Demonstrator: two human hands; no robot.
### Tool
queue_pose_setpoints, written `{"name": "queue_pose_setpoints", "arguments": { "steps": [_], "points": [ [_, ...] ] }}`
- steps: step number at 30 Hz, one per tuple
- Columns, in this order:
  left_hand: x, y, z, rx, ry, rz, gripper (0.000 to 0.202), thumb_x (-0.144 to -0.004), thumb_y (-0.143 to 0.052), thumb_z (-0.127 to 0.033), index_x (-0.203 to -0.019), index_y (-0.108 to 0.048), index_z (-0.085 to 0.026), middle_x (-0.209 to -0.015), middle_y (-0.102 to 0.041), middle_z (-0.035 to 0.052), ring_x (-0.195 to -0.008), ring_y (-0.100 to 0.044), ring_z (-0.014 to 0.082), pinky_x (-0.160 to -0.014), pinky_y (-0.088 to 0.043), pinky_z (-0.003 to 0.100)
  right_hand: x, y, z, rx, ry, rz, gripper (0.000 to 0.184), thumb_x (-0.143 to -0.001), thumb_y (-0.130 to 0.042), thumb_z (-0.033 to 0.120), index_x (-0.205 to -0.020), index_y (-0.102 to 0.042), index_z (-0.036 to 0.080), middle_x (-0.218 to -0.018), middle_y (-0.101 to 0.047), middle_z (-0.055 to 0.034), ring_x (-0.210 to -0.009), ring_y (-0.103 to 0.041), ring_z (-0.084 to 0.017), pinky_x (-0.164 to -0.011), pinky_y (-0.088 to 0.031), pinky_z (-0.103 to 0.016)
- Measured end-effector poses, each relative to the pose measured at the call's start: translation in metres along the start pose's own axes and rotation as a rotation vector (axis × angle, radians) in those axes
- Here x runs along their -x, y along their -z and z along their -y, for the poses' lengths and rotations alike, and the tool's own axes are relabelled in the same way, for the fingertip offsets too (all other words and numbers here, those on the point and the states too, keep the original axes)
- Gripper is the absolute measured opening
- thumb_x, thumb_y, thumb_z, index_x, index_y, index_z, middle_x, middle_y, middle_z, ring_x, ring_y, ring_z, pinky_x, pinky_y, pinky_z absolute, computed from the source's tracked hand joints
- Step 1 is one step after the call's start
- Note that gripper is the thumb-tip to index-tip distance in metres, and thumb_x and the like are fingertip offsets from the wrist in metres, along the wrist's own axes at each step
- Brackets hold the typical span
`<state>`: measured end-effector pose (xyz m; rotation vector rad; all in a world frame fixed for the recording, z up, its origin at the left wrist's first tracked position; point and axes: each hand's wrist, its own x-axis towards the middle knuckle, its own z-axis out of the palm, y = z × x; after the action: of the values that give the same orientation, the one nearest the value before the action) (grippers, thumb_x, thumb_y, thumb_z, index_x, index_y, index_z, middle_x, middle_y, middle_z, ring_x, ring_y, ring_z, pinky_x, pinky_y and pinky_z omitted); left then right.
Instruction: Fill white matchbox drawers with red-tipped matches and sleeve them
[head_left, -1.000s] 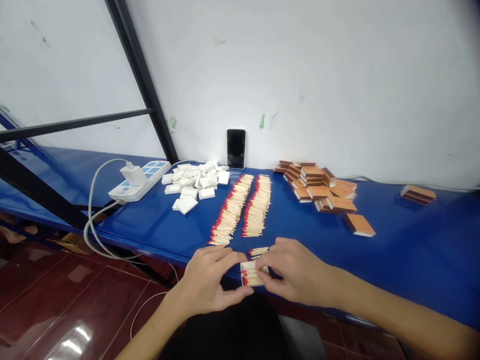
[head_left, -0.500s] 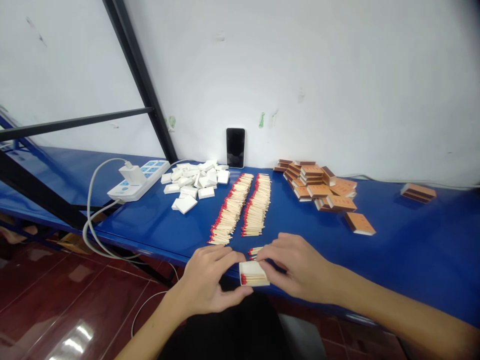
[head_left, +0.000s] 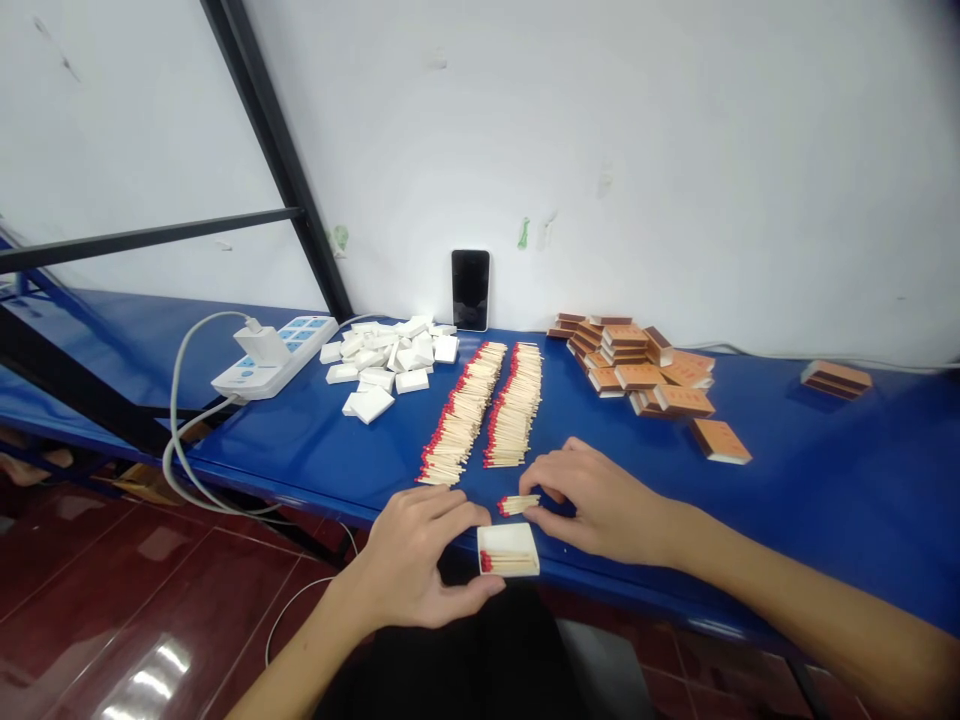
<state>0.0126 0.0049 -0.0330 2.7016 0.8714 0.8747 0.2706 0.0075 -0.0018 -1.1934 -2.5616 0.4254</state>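
Note:
Between the thumb and fingers of my left hand (head_left: 420,560) is a white matchbox tray (head_left: 506,540), held at the table's front edge. Several red-headed matches (head_left: 508,562) lie along the tray's near side; its far side is bare. Just beyond the tray, a small bunch of matches (head_left: 517,505) rests on the table. My right hand (head_left: 581,500) pinches the stick ends of that bunch, heads pointing left. Two long rows of matches, a left row (head_left: 463,415) and a right row (head_left: 515,405), stretch away behind it.
White trays (head_left: 390,355) are heaped at the left, orange matchbox sleeves (head_left: 637,370) at the right. A phone (head_left: 470,290) leans on the wall. At far left sit a power strip (head_left: 277,355) and its cable. More sleeves (head_left: 836,378) lie far right.
My right hand has moved off the tray, away from me, to the small bunch of matches. My left hand still holds the tray in nearly the same place.

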Motion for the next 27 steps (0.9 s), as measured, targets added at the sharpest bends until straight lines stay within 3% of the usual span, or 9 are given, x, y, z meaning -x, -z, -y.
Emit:
{"name": "queue_pose_setpoints", "arguments": {
  "steps": [9,15,27],
  "points": [
    [-0.0009,0.0022,-0.0019,-0.003,-0.004,0.014,0.030,-0.078,-0.072,-0.044,-0.098,-0.064,-0.022,-0.080,-0.069,0.0003,-0.069,-0.066,0.0213,-0.064,-0.045,0.033,0.0001,-0.0032,0.0006,0.010,0.013,0.011,0.011,-0.101,-0.051,0.025,-0.095,-0.059,0.021,-0.090,-0.069,0.0010,-0.079,-0.059,-0.016,-0.080,-0.033,-0.032],
    [-0.0005,0.0013,-0.0018,-0.008,-0.008,0.009,0.030,-0.080,-0.071,-0.044,-0.098,-0.063,-0.022,-0.079,-0.068,0.0001,-0.069,-0.066,0.0212,-0.064,-0.046,0.033,0.0010,-0.0046,0.0007,0.107,-0.082,0.028,0.007,-0.099,-0.054,0.026,-0.096,-0.059,0.022,-0.074,-0.063,0.0015,-0.072,-0.057,-0.019,-0.069,-0.034,-0.029],
    [-0.0009,0.0014,-0.0016,-0.010,-0.002,0.008,0.029,-0.080,-0.070,-0.044,-0.097,-0.064,-0.022,-0.079,-0.069,0.0005,-0.069,-0.065,0.0202,-0.064,-0.045,0.031,0.0007,-0.0042,0.0041,0.232,-0.143,0.011,0.004,-0.096,-0.060,0.024,-0.097,-0.062,0.021,-0.067,-0.060,0.0009,-0.064,-0.057,-0.019,-0.059,-0.029,-0.027]
  ]
}}
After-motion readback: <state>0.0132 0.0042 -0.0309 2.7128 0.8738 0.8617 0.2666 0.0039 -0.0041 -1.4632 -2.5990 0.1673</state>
